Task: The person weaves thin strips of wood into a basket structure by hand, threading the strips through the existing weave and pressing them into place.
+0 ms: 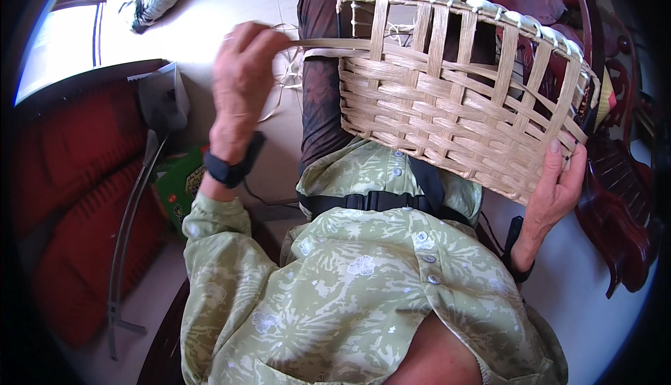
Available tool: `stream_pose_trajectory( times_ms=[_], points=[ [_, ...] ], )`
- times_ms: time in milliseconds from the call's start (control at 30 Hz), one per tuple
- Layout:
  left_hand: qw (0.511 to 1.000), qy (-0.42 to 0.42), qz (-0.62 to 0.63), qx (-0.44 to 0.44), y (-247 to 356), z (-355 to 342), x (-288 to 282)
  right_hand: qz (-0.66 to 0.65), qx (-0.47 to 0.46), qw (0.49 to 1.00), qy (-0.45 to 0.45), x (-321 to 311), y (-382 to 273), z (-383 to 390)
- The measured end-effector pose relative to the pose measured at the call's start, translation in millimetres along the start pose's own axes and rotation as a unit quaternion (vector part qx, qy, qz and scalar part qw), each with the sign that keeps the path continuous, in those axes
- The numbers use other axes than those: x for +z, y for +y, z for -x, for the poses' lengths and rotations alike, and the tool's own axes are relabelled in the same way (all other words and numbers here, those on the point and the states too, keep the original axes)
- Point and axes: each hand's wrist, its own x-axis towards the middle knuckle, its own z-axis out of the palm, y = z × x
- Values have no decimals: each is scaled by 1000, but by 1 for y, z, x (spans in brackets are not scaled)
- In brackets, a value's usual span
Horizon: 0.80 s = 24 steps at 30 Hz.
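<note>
Left hand (241,77) pinching flat cane strip (328,44), running rightward into woven basket (454,98); right hand (556,189) gripping basket's near-right edge.

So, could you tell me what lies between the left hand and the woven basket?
In the head view, a flat cane strip runs from the left hand to the basket.

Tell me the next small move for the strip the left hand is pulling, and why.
Probably draw the strip on out to the left until it lies snug. The left hand pinches its free end away from the woven basket, which the right hand braces at the lower corner, and loose strips hang below.
</note>
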Motion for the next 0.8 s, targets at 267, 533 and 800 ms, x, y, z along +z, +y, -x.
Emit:
stream_pose_trajectory(
  times_ms=[267,533,800],
  points=[
    [888,54,-357,-285,-216,80,-143,-16,9,1000,-13,0,-1,-6],
    [974,-54,222,-12,31,-10,5,1,-3,1000,-1,3,-8,-5],
    [999,-18,44,-8,11,-10,6,-20,1,1000,3,1,-4,1]
  ],
)
